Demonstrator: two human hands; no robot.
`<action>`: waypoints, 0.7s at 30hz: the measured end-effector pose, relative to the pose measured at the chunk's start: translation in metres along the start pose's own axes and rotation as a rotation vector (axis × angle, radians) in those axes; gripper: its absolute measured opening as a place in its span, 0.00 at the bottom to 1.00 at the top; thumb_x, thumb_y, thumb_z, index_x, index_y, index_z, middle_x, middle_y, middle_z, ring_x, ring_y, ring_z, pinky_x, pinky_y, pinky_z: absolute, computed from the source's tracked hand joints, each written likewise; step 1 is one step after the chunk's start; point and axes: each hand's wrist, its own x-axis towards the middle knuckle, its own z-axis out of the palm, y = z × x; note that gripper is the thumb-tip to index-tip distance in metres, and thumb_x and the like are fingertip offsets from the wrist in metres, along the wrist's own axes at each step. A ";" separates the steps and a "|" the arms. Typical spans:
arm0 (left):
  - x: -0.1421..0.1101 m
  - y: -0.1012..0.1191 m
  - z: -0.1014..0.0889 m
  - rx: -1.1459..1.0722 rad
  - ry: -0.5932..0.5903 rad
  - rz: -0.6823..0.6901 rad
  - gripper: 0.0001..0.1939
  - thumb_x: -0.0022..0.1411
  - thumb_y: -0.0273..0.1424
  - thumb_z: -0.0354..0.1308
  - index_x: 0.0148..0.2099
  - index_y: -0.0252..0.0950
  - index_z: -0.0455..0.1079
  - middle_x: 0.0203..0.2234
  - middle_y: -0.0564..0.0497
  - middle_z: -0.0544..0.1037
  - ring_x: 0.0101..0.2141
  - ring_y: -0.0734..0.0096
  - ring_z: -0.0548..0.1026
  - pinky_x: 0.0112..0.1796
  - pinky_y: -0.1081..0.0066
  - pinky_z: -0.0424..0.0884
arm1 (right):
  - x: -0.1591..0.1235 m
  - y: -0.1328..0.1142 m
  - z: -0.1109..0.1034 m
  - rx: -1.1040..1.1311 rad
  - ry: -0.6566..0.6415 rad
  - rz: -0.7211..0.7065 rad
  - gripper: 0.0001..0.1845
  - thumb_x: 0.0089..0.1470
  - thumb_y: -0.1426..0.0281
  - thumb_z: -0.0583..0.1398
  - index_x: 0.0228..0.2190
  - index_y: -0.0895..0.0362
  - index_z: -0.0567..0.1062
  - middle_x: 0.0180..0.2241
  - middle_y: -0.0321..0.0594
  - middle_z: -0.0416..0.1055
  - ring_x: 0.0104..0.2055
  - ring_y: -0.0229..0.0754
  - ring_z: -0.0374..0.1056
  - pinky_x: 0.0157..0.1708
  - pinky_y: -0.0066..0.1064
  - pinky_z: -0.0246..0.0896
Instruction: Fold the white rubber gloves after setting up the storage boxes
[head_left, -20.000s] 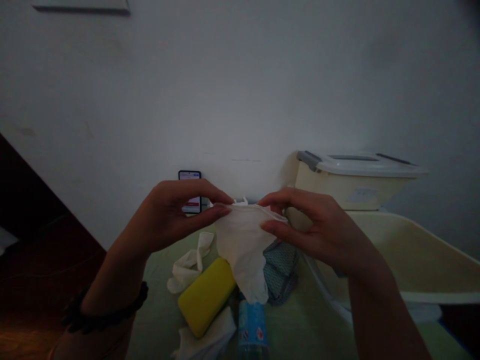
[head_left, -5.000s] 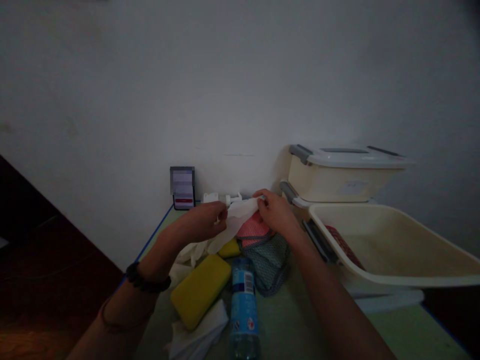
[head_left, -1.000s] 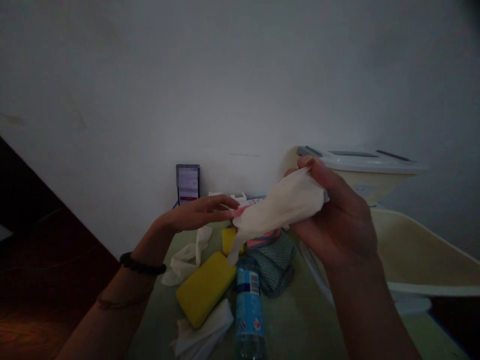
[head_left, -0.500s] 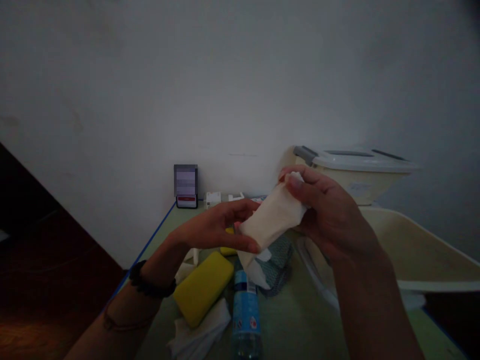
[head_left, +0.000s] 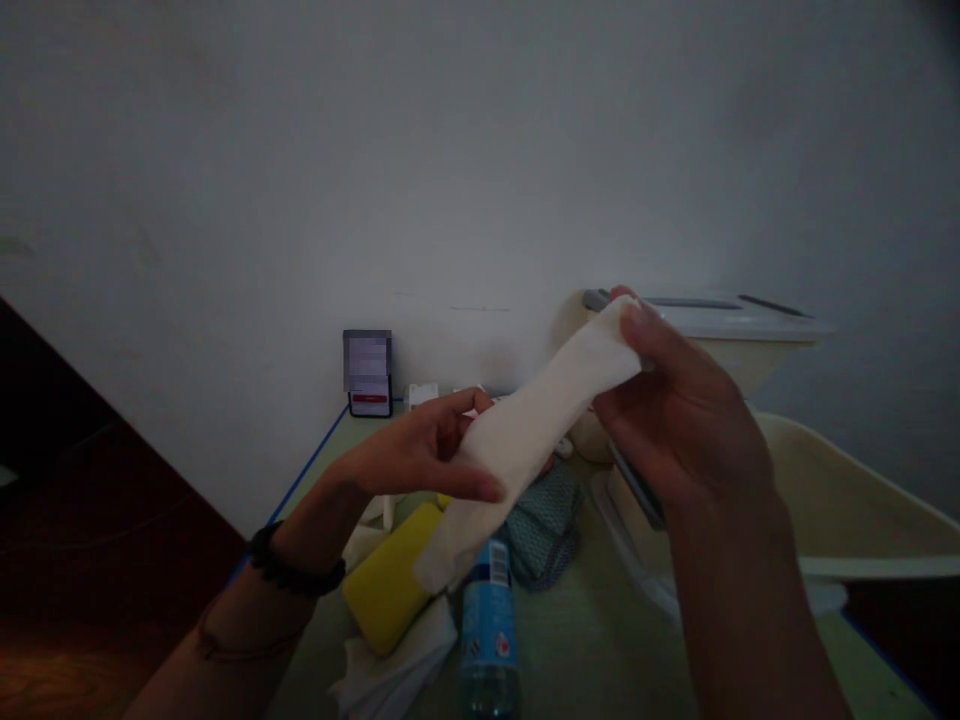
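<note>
A white sock (head_left: 544, 410) stretches slantwise between my two hands above the table. Its upper end is pinched by my right hand (head_left: 679, 415), thumb on top and the other fingers behind. My left hand (head_left: 424, 450) closes loosely around the sock's middle, thumb in front, and the lower end hangs past it. Beneath that end lie a yellow sponge-like block (head_left: 394, 575) and a bottle with a blue label (head_left: 489, 620). A crumpled grey-green cloth (head_left: 547, 520) rests just right of the bottle.
An upright phone (head_left: 369, 375) leans against the wall at the back left. To the right stand a lidded cream bin (head_left: 750, 350) and an open cream bin (head_left: 847, 500). White cloth (head_left: 401, 665) lies at the front of the green table (head_left: 592, 650).
My right hand has risen, drawing the sock's upper end up and out. The sock is now longer and straighter, while my left hand stays nearly in place.
</note>
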 end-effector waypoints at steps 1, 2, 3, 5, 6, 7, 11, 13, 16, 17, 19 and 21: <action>0.001 -0.001 0.000 -0.016 -0.019 -0.012 0.19 0.46 0.17 0.67 0.37 0.36 0.64 0.30 0.59 0.78 0.30 0.78 0.75 0.29 0.80 0.69 | 0.001 -0.001 -0.001 0.055 0.041 0.026 0.01 0.49 0.66 0.64 0.28 0.46 0.77 0.31 0.31 0.73 0.36 0.38 0.70 0.33 0.28 0.70; 0.001 -0.002 0.000 -0.019 -0.032 -0.037 0.20 0.46 0.16 0.67 0.38 0.36 0.64 0.30 0.59 0.79 0.30 0.78 0.76 0.30 0.79 0.70 | 0.001 -0.002 -0.001 0.118 0.082 0.057 0.02 0.49 0.68 0.64 0.28 0.47 0.77 0.31 0.32 0.73 0.36 0.38 0.70 0.33 0.28 0.70; 0.002 -0.002 -0.001 -0.014 -0.040 -0.071 0.20 0.47 0.17 0.67 0.40 0.36 0.65 0.31 0.58 0.79 0.31 0.76 0.77 0.31 0.78 0.72 | 0.002 -0.003 -0.002 0.169 0.115 0.082 0.03 0.49 0.69 0.64 0.27 0.47 0.77 0.30 0.32 0.73 0.36 0.38 0.70 0.34 0.28 0.70; 0.002 -0.004 -0.006 0.006 -0.049 -0.149 0.19 0.49 0.18 0.66 0.43 0.35 0.68 0.32 0.55 0.80 0.32 0.74 0.78 0.32 0.76 0.73 | 0.004 -0.003 -0.006 0.195 0.140 0.088 0.05 0.50 0.70 0.63 0.26 0.48 0.78 0.31 0.33 0.74 0.36 0.38 0.70 0.35 0.29 0.71; 0.002 -0.006 -0.009 0.015 -0.054 -0.179 0.19 0.49 0.19 0.67 0.44 0.35 0.69 0.33 0.54 0.81 0.32 0.73 0.78 0.33 0.75 0.74 | 0.005 -0.002 -0.008 0.200 0.140 0.077 0.05 0.50 0.70 0.63 0.26 0.48 0.78 0.31 0.33 0.74 0.37 0.39 0.70 0.35 0.30 0.71; 0.002 -0.008 -0.013 0.023 -0.065 -0.205 0.19 0.49 0.20 0.67 0.45 0.35 0.70 0.34 0.54 0.81 0.33 0.73 0.78 0.34 0.74 0.74 | 0.007 0.000 -0.010 0.205 0.130 0.059 0.05 0.50 0.70 0.63 0.26 0.48 0.78 0.31 0.33 0.75 0.38 0.40 0.71 0.36 0.30 0.72; 0.000 -0.018 -0.028 0.045 -0.142 -0.249 0.20 0.47 0.22 0.70 0.44 0.34 0.72 0.34 0.53 0.81 0.33 0.74 0.78 0.36 0.76 0.73 | 0.014 0.012 -0.018 0.255 0.030 -0.020 0.03 0.48 0.70 0.65 0.27 0.48 0.78 0.30 0.33 0.76 0.37 0.40 0.72 0.35 0.31 0.73; -0.001 -0.023 -0.033 0.005 -0.188 -0.227 0.23 0.46 0.22 0.70 0.46 0.34 0.71 0.35 0.53 0.80 0.33 0.74 0.77 0.35 0.77 0.73 | 0.016 0.018 -0.018 0.291 0.004 -0.033 0.02 0.49 0.69 0.64 0.28 0.49 0.78 0.29 0.32 0.76 0.37 0.39 0.72 0.35 0.29 0.73; -0.001 -0.028 -0.034 -0.138 -0.252 -0.102 0.30 0.45 0.27 0.71 0.51 0.37 0.68 0.37 0.51 0.79 0.33 0.72 0.77 0.33 0.77 0.72 | 0.017 0.021 -0.017 0.308 -0.010 -0.048 0.01 0.50 0.68 0.64 0.28 0.49 0.78 0.29 0.33 0.76 0.36 0.39 0.73 0.35 0.29 0.73; -0.001 -0.029 -0.034 -0.181 -0.259 -0.064 0.32 0.44 0.30 0.72 0.52 0.37 0.67 0.37 0.50 0.79 0.33 0.71 0.77 0.32 0.76 0.72 | 0.017 0.021 -0.017 0.301 -0.020 -0.061 0.01 0.50 0.68 0.64 0.28 0.49 0.78 0.29 0.33 0.76 0.37 0.39 0.73 0.35 0.30 0.73; 0.002 -0.030 -0.032 -0.221 -0.218 -0.039 0.30 0.46 0.38 0.71 0.50 0.35 0.68 0.36 0.48 0.79 0.33 0.70 0.77 0.31 0.77 0.71 | 0.017 0.020 -0.018 0.276 -0.046 -0.093 0.02 0.50 0.68 0.64 0.29 0.48 0.78 0.30 0.32 0.76 0.37 0.40 0.73 0.35 0.32 0.73; 0.004 -0.031 -0.030 -0.231 -0.127 -0.050 0.24 0.51 0.42 0.67 0.46 0.33 0.70 0.33 0.49 0.78 0.31 0.74 0.75 0.29 0.79 0.69 | 0.017 0.019 -0.019 0.264 -0.052 -0.102 0.02 0.50 0.68 0.64 0.29 0.48 0.78 0.31 0.31 0.77 0.38 0.40 0.73 0.36 0.32 0.73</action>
